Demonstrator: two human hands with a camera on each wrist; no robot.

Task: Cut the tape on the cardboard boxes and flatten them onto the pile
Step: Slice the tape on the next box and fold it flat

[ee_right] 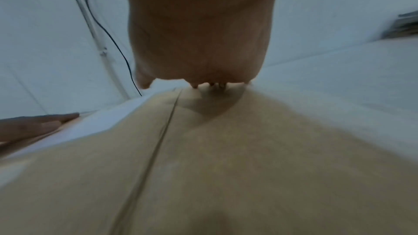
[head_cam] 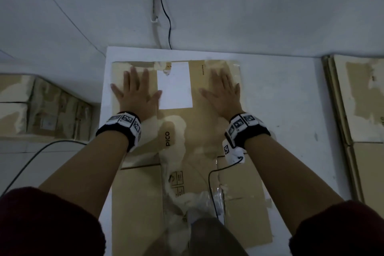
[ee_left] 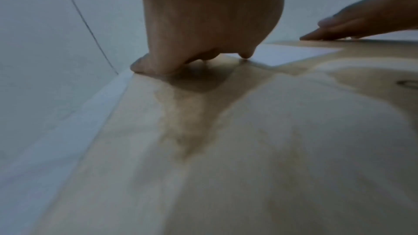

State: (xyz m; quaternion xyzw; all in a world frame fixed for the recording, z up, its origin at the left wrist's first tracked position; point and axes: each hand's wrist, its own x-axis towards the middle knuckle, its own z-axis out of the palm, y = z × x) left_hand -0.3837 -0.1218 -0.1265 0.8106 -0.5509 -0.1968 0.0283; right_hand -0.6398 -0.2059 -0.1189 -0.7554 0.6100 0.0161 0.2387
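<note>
A flattened brown cardboard box (head_cam: 199,131) with a white label (head_cam: 175,85) and torn tape strips lies on a white board (head_cam: 291,110) on the floor. My left hand (head_cam: 135,91) presses flat on its far left part, fingers spread and straight. My right hand (head_cam: 223,91) presses flat on its far right part, fingers spread too. In the left wrist view my left hand (ee_left: 203,29) bears down on the cardboard (ee_left: 248,140), and the right hand's fingers (ee_left: 353,26) lie flat beyond. In the right wrist view my right hand (ee_right: 199,29) rests on the cardboard (ee_right: 226,158).
Taped cardboard boxes (head_cam: 41,108) stand at the left. A pile of flattened boxes (head_cam: 361,106) lies at the right. A black cable (head_cam: 166,6) runs down the wall behind; another cable (head_cam: 31,160) crosses the floor at the left. A knee (head_cam: 209,237) shows at the bottom.
</note>
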